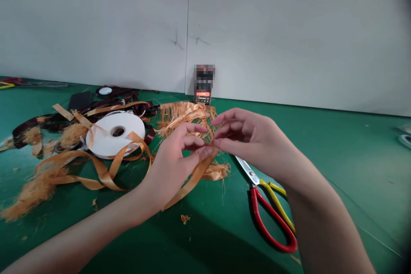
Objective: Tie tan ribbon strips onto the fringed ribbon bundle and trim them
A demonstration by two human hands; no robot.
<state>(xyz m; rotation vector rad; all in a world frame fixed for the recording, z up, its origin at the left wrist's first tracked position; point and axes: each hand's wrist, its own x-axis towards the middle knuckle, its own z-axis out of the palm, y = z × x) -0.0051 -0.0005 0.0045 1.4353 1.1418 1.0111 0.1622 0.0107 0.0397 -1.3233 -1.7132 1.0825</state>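
Note:
My left hand (175, 160) and my right hand (248, 139) meet above the green table, fingertips touching. Both pinch an orange ribbon strip (189, 182) that hangs down and left from the pinch point under my left palm. Its end near the fingers looks frayed into threads. A mound of frayed orange ribbon (184, 117) lies just behind my hands. Red and yellow handled scissors (269, 209) lie on the table below my right wrist, blades pointing up-left.
A white ribbon spool (115, 135) lies flat to the left, with loose orange ribbon loops (99, 171) trailing from it. Frayed orange tufts (28, 195) and dark ribbon pieces (51, 122) are scattered at far left. A small device (204, 85) stands against the white wall.

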